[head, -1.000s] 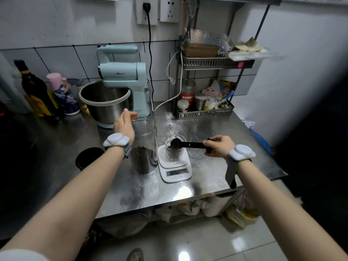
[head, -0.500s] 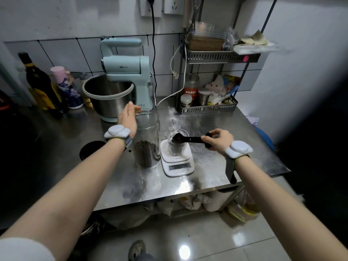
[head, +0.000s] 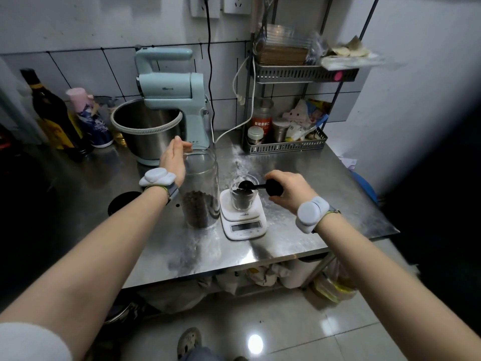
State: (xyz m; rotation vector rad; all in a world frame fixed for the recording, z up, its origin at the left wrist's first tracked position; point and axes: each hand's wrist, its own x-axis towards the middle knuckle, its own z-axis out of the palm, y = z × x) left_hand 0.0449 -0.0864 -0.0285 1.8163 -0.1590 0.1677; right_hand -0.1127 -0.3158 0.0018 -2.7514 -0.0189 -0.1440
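A tall glass jar point(head: 201, 196) with dark coffee beans in its lower part stands on the steel table point(head: 325, 183). My left hand point(head: 173, 158) holds the jar near its rim from the left side. Right of the jar, a small glass cup point(head: 243, 198) with beans sits on a white kitchen scale point(head: 244, 221). My right hand point(head: 286, 188) grips the handle of a black scoop point(head: 247, 185), whose bowl is tipped over the cup's mouth.
A pale blue stand mixer point(head: 169, 95) with a steel bowl point(head: 145, 131) stands behind the jar. Bottles point(head: 49, 110) line the back left. A wire rack point(head: 286, 144) with jars and packets sits at back right. A black lid point(head: 122, 204) lies left of the jar.
My right hand has rolled over, tipping the scoop's bowl down into the cup. The left hand stays on the jar. The camera has moved closer and tilted down.
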